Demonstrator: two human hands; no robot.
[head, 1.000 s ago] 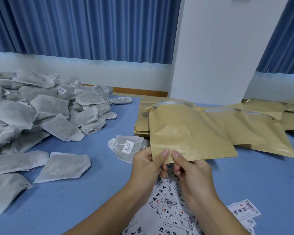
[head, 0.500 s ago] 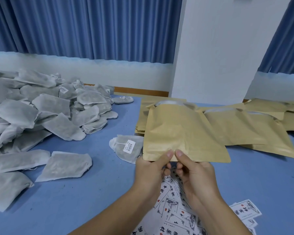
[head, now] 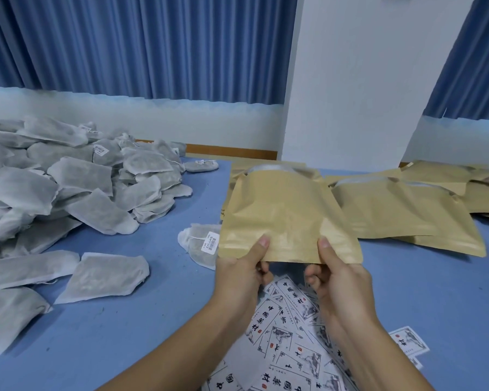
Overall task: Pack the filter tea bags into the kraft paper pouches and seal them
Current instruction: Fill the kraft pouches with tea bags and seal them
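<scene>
Nearest the viewer, printed label sheets (head: 288, 342) lie fanned on the blue table (head: 119, 320), beneath both wrists. Above them the left hand (head: 240, 275) and right hand (head: 340, 280) each pinch the near, closed edge of one kraft pouch (head: 285, 213). The left thumb (head: 263, 241) and right thumb (head: 324, 245) lie flat on its upper face and the other fingers curl under the paper, with the two grips apart along that edge. The pouch is held off the table, tilted up and away. Its long axis runs straight from the person, so its mouth (head: 274, 168), which shows a pale lining, is the end farthest from the fingers. Just left of the pouch, beside the left hand, lies a single tea bag (head: 198, 244) with a barcode tag. The pouch's left corner hides part of it, and whether the two touch cannot be told. The pouch looks flat, so filling appears not yet begun. The left hand is nearer that bag and would probably fetch it, while the right holds the pouch alone; the mouth lies a full pouch-length beyond either grip. Farther left rises the pile of tea bags (head: 68, 190); farther right, other pouches (head: 393, 210) lie overlapped; beyond them are a blue curtain (head: 153, 46) and a white pillar (head: 359, 80)
</scene>
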